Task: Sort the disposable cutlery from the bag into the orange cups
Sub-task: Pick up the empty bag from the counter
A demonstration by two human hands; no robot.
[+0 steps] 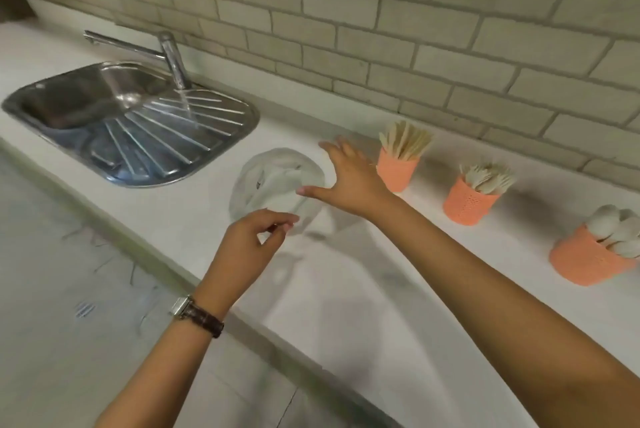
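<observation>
Orange cups (469, 202), three in a row at the wall side of the worktop (346, 289), are already loaded with cutlery (405, 143), while the clear bag (277, 181) lies flat between them and the sink (131, 122), with no pieces discernible inside. The bag's near edge is pinched by the left grip (256, 240), and the right grip (349, 178) is held wide, fingers spread, just over the bag's right edge. Sorting is judged near complete; next, the bag should be checked for leftovers.
</observation>
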